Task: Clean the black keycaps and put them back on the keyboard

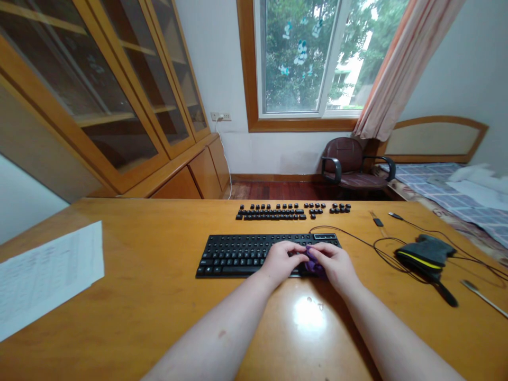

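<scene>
The person's right hand pinched a bunched purple cloth between thumb and fingers, over the right part of a black keyboard. The left hand was curled in from the other side, its thumb and forefinger reaching up to the cloth; whether it gripped the cloth or merely touched it could not be told, as the fingertips were small and crowded together. The keyboard lay flat on a glossy wooden desk, its left side in plain sight and part of its right side hidden under the hands. Just beyond it, loose black keycaps sat in rows and small groups near the far edge of the desk. A dark cable ran from behind the keyboard and looped to the right, around a grey item with a yellow stripe. Farther right lay a thin pale stick, while printed sheets lay well apart on the left. Beyond the desk stood a glass-doored cabinet to the left, a window with a pink curtain, a maroon armchair and a bed.
</scene>
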`<state>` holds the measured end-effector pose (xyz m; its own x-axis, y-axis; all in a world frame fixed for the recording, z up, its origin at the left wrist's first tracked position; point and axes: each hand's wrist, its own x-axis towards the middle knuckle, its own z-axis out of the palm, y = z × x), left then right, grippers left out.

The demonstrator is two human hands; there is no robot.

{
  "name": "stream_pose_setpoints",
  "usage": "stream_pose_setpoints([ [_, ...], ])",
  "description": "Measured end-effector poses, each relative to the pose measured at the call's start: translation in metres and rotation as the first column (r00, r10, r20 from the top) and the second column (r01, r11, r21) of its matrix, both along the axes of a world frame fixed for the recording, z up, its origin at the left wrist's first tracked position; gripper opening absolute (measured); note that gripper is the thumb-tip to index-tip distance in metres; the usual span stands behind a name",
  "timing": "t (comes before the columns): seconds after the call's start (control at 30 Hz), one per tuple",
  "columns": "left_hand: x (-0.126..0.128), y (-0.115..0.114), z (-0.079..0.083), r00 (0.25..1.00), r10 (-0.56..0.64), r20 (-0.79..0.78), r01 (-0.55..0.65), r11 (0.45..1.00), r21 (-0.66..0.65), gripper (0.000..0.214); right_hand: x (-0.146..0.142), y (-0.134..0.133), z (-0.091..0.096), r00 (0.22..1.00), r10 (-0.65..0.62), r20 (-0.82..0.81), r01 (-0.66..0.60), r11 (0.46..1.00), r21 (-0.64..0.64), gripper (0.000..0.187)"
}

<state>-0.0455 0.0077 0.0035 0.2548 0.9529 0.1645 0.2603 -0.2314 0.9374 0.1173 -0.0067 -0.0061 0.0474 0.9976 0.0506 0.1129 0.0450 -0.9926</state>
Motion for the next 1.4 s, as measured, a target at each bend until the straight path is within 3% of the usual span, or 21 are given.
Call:
stream_pose_setpoints([
  [0.2,0.001,0.001,-0.003,0.996,0.005,0.084,-0.003,1.0,-0.021,0.018,-0.003,0.0,0.0,0.992,-0.001,-0.127,0.002,1.0,0.011,0.03],
  [0.4,0.0,0.001,-0.002,0.996,-0.009,0.091,0.012,0.999,-0.032,0.017,0.0,-0.001,-0.001,0.996,0.014,-0.084,-0.012,1.0,0.025,0.024],
  [0.53,0.002,0.003,-0.006,0.964,-0.047,0.26,0.071,0.994,-0.084,0.025,0.003,0.001,-0.01,0.991,-0.01,-0.135,0.015,0.999,0.033,0.027],
  [0.67,0.006,0.006,-0.013,0.911,-0.028,0.412,0.095,0.985,-0.141,0.028,0.003,0.001,-0.009,0.997,0.012,-0.074,-0.001,0.99,0.142,0.027],
  [0.77,0.006,0.007,-0.015,0.904,-0.017,0.427,0.093,0.983,-0.158,0.02,0.0,-0.001,-0.004,0.999,0.038,-0.008,-0.036,0.981,0.191,0.026],
  [0.97,0.003,0.008,-0.014,0.915,-0.042,0.401,0.113,0.981,-0.155,0.017,-0.007,-0.005,-0.001,0.997,-0.051,0.061,0.034,0.966,0.255,0.022],
  [1.23,0.002,0.006,-0.009,0.913,-0.002,0.407,0.083,0.98,-0.182,0.017,-0.007,-0.009,0.0,0.994,-0.097,0.054,0.073,0.937,0.341,0.008],
  [1.4,0.004,0.006,-0.007,0.899,0.004,0.437,0.098,0.973,-0.21,0.019,-0.008,-0.01,0.0,0.997,-0.043,0.059,0.024,0.958,0.286,0.016],
])
